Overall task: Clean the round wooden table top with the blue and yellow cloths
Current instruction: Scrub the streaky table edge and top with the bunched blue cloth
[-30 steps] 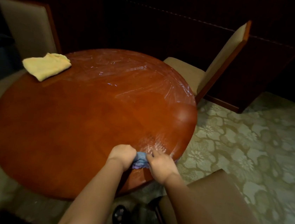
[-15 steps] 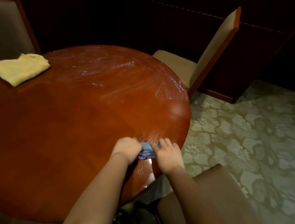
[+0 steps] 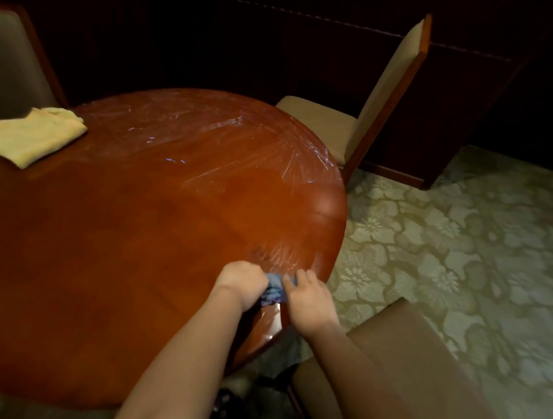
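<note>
Step in hand: wet wiping, near right edge of table (image 3: 97,258). Blue cloth (image 3: 274,290) bunched on the top between left hand (image 3: 241,281) and right hand (image 3: 309,301), both gripping it. Streaks cover far half. Next, likely: spread cloth, wipe the near half. Yellow cloth (image 3: 32,135) lies unused at far left edge. Chairs (image 3: 375,117) crowd the rim.

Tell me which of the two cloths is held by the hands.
The blue cloth, bunched between left hand and right hand; the yellow cloth lies untouched.
</note>
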Available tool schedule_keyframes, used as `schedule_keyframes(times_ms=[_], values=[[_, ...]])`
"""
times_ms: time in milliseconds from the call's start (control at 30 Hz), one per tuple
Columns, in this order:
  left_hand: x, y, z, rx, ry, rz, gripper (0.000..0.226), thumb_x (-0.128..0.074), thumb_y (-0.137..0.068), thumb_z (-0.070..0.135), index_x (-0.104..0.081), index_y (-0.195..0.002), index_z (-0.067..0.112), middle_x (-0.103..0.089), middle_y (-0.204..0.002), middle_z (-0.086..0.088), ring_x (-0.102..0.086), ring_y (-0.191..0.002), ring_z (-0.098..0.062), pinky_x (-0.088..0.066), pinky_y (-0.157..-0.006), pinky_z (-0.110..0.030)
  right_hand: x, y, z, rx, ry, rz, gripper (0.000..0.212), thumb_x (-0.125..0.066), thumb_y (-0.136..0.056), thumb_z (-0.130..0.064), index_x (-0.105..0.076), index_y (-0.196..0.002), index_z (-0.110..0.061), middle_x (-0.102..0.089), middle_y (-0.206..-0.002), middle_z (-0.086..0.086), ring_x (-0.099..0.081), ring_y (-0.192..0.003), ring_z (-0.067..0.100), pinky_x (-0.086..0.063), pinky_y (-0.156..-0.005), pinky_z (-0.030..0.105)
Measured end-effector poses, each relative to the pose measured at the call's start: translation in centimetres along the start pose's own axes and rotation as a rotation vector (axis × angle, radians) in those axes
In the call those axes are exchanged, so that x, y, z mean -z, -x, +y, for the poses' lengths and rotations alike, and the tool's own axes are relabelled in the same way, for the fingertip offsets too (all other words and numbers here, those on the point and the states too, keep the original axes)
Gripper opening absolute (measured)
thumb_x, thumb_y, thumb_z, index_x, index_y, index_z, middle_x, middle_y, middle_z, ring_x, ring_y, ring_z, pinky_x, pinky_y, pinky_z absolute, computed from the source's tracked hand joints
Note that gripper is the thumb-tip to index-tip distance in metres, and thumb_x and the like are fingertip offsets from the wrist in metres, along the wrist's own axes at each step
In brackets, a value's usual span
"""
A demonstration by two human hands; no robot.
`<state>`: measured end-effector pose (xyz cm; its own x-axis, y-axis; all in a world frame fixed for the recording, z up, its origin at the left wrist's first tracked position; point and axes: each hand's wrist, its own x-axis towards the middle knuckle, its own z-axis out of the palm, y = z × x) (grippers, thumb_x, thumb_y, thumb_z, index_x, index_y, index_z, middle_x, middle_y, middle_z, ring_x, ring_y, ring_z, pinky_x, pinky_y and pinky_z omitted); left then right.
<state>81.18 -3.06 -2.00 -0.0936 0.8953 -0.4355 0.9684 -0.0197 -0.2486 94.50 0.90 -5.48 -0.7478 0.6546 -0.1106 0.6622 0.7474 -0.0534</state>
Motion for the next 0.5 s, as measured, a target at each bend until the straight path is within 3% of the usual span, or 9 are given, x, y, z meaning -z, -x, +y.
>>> schedule_keyframes(times_ms=[267,333,433,500], values=[[-0.8,2.3,0.6,0.014,0.065,-0.019,0.026,-0.044,-0.095,0.006,-0.063,-0.111,0.003,-0.063,-0.119,-0.013,-0.06,-0.109,-0.035,-0.05,-0.081,-0.038,0.1,0.6,-1.3,0.023,0.074,-0.058,0.04,-0.036,-0.095,-0.005,-0.039,-0.135,-0.003,-0.047,-0.124,0.018,-0.042,-0.115,0.033,-0.038,-0.094,0.039],[-0.6,1.8,0.1,0.006,0.071,-0.016,0.026,-0.045,-0.094,0.007,-0.063,-0.112,0.002,-0.063,-0.12,-0.014,-0.059,-0.111,-0.035,-0.05,-0.082,-0.038,0.2,-0.1,-1.2,0.049,0.079,-0.061,0.034,-0.041,-0.092,-0.004,-0.048,-0.125,-0.001,-0.052,-0.114,0.019,-0.048,-0.109,0.035,-0.041,-0.088,0.042],[-0.4,0.4,-1.3,0.01,0.06,-0.01,0.025,-0.046,-0.095,0.008,-0.063,-0.113,0.004,-0.062,-0.121,-0.012,-0.058,-0.112,-0.033,-0.049,-0.084,-0.037,0.4,-2.5,-0.9,0.045,0.109,-0.058,0.023,-0.056,-0.077,-0.002,-0.065,-0.097,-0.002,-0.061,-0.087,0.018,-0.06,-0.084,0.037,-0.049,-0.066,0.039],[-0.4,-0.8,-2.5,0.011,0.053,-0.012,0.025,-0.046,-0.095,0.008,-0.063,-0.113,0.006,-0.062,-0.121,-0.011,-0.059,-0.112,-0.032,-0.049,-0.083,-0.036,0.9,-4.5,-1.3,0.029,0.108,-0.071,0.029,-0.05,-0.083,-0.004,-0.062,-0.109,-0.001,-0.06,-0.099,0.019,-0.057,-0.096,0.037,-0.048,-0.075,0.039]])
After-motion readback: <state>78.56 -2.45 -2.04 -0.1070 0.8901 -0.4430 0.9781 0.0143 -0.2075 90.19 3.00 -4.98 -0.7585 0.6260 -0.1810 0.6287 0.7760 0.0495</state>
